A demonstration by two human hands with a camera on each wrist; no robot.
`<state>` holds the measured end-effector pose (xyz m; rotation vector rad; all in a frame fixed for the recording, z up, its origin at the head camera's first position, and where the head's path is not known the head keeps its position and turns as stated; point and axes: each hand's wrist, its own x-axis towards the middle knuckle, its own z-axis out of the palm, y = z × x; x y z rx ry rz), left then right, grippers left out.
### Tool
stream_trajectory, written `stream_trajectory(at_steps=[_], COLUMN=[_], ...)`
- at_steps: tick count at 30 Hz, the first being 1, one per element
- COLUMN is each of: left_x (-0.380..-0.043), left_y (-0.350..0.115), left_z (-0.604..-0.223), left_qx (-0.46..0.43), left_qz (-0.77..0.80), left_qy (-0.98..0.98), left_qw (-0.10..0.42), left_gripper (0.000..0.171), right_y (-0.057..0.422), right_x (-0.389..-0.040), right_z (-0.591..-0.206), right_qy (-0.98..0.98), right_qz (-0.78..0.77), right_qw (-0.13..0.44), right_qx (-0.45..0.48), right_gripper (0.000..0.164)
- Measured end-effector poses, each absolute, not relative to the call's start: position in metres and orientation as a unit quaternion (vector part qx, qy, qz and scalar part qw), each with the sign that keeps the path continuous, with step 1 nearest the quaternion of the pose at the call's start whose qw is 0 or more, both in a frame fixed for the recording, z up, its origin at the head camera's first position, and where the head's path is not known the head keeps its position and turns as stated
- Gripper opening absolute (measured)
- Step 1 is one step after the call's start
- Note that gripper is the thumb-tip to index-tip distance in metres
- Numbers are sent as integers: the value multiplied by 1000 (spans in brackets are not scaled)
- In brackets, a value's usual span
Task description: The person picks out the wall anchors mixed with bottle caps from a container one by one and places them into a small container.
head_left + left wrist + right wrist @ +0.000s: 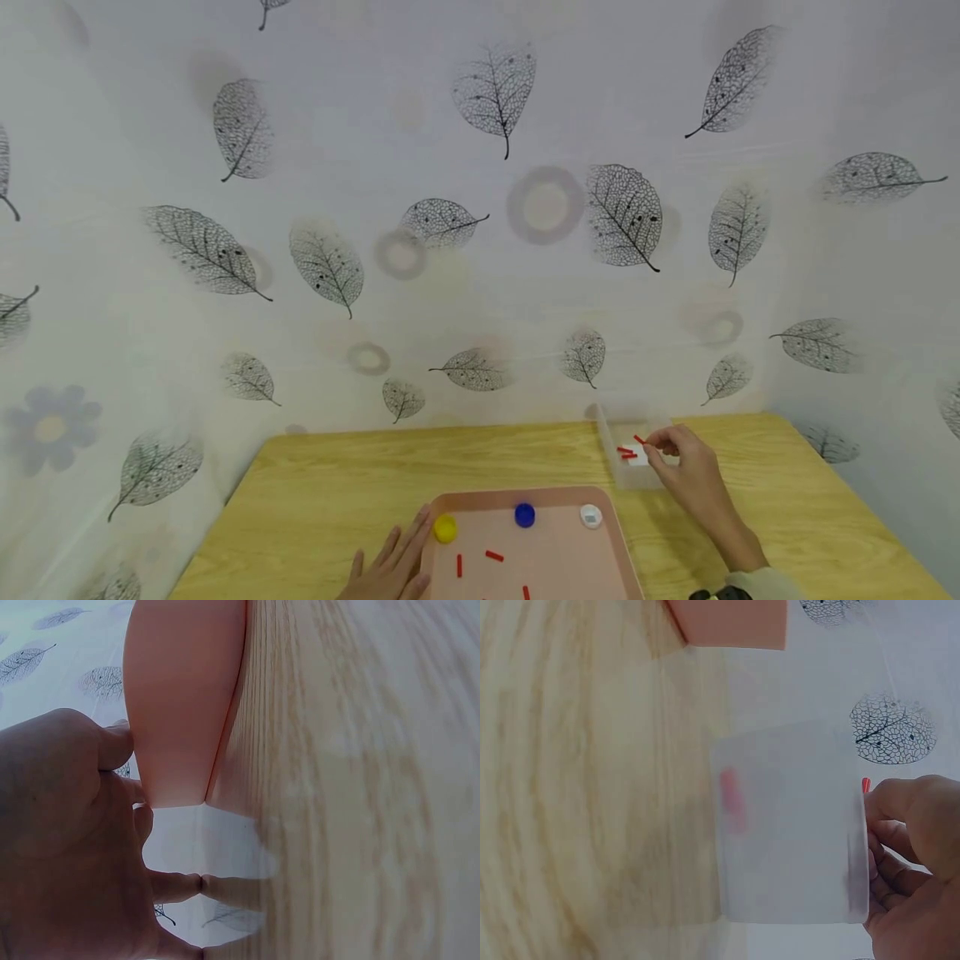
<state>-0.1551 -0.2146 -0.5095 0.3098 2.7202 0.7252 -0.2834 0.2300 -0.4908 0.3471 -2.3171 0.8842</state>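
Observation:
Over a translucent plastic box [651, 478] at the back right, my right hand [697, 479] pinches a small red stick [640, 439] between thumb and fingertips. Other red sticks [627, 451] lie inside that box. In the right wrist view, the box wall [795, 847] hides part of the fingers, and the stick's red tip [866, 784] shows above them. My left hand [386, 571] lies with fingers extended at the left side of a pink tray [525, 497]. The left wrist view shows its thumb against the tray's rim and some fingertips on the table.
Along the tray's far side sit a yellow round cap [446, 527], a blue one [525, 515] and a white one [591, 517]. Several red sticks [460, 566] are scattered in the tray. Behind the wooden table [337, 467] hangs a leaf-patterned backdrop [450, 292].

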Motion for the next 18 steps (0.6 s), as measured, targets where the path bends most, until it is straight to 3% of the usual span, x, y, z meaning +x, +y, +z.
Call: stream_trajectory(at_steps=[18], left_x=[-154], left_y=[-215], left_z=[-507], left_qx=[113], left_qz=[262], left_qy=[945], left_qw=[158], left_gripper=[65], right_y=[227], right_x=[-283], right_z=[-495], right_qy=[-887], right_qz=[324], right_qw=[305], right_qx=[122], right_gripper=[13])
